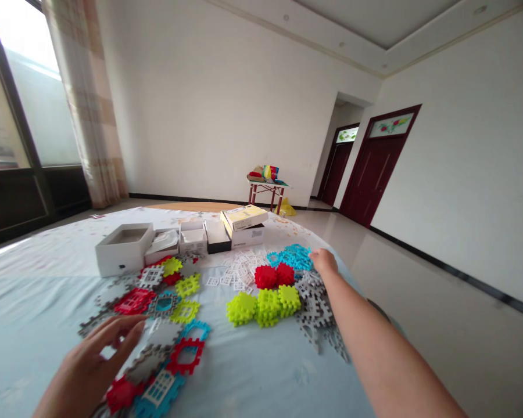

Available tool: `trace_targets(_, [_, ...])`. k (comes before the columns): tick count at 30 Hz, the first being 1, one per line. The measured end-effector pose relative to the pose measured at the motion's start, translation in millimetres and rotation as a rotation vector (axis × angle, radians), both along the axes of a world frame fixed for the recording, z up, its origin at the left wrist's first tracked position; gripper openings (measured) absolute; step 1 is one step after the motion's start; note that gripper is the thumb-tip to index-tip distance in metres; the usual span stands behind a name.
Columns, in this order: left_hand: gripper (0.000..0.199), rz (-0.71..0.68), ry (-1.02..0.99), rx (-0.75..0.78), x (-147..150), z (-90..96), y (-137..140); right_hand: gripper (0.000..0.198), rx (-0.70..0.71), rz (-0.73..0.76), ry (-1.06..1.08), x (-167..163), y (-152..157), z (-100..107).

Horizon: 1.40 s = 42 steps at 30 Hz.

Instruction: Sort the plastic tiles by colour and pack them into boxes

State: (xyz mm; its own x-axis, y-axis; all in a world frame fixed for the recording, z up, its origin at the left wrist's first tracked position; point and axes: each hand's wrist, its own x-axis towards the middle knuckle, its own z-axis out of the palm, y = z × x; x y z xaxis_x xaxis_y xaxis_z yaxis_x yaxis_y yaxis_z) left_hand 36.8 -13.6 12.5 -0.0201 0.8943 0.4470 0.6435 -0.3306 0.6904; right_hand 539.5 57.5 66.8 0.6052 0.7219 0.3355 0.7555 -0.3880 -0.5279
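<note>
My left hand (93, 357) hovers over the left group of notched plastic building pieces, thumb and fingers apart, with nothing visible between them. Close to its fingertips lie a grey panel (163, 334) and a red windowed panel (135, 301). A red frame (186, 356) and a blue panel with a white window (159, 390) lie nearer to me. My right hand (325, 262) is at the right edge of a pile of blue pieces (293, 256), fingertips pinched together; whatever they grip is too small to make out. Grey pieces (314, 302) lie below that wrist.
Lime-green stacks (268, 306), red stacks (267, 277) and white window pieces (244, 267) lie mid-table. Behind them stand an open white box (125, 247), smaller boxes (193, 237) and a yellow-topped box (244, 217). A small table (268, 183) stands by the far wall.
</note>
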Motion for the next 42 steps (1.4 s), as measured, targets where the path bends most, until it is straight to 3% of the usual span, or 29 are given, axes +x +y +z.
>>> trace_targets(5, [0.027, 0.038, 0.044, 0.087, -6.7, 6.1, -1.5, 0.022, 0.053, 0.092, -0.057, -12.2, -2.9, -4.9])
trace_targets(10, [0.032, 0.076, 0.039, 0.082, -5.7, 10.9, -6.7, 0.025, 0.144, 0.252, -0.082, -37.3, -11.5, 19.4])
trace_targets(13, [0.035, 0.114, 0.023, 0.061, -6.7, 8.8, -5.9, 0.027, 0.195, 0.390, -0.069, -70.9, -19.1, 31.8])
trace_targets(16, [0.039, 0.142, -0.042, 0.016, -9.6, 5.3, -3.2, 0.026, 0.193, 0.600, -0.019, -125.8, -39.1, 25.8])
trace_targets(19, [0.042, 0.161, -0.142, -0.048, -12.0, 3.6, -1.2, 0.022, 0.137, 0.994, 0.131, -188.0, -69.3, 5.3])
trace_targets(22, [0.044, 0.172, -0.248, -0.084, -12.5, 4.8, -1.0, 0.017, 0.082, 1.234, 0.070, -234.8, -96.9, -13.3])
trace_targets(24, [0.045, 0.184, -0.291, -0.103, -12.1, 6.2, -1.6, 0.025, 0.039, 1.330, -0.004, -251.4, -107.6, -21.7])
trace_targets(27, [0.044, 0.203, -0.310, -0.140, -11.8, 7.6, -2.0, 0.035, -0.022, 1.368, -0.106, -259.2, -111.6, -32.2])
trace_targets(33, [0.046, 0.216, -0.327, -0.179, -13.4, 5.1, 1.9, 0.017, 0.004, 1.311, -0.147, -253.7, -113.9, -36.3])
trace_targets(38, [0.045, 0.227, -0.327, -0.204, -14.3, 4.2, 4.2, 0.018, 0.104, 1.186, 0.045, -237.3, -122.4, -17.9])
trace_targets(42, [0.044, 0.219, -0.310, -0.198, -13.2, 4.5, 3.9, 0.024, -0.074, 1.131, 0.287, -220.3, -119.9, -23.8])
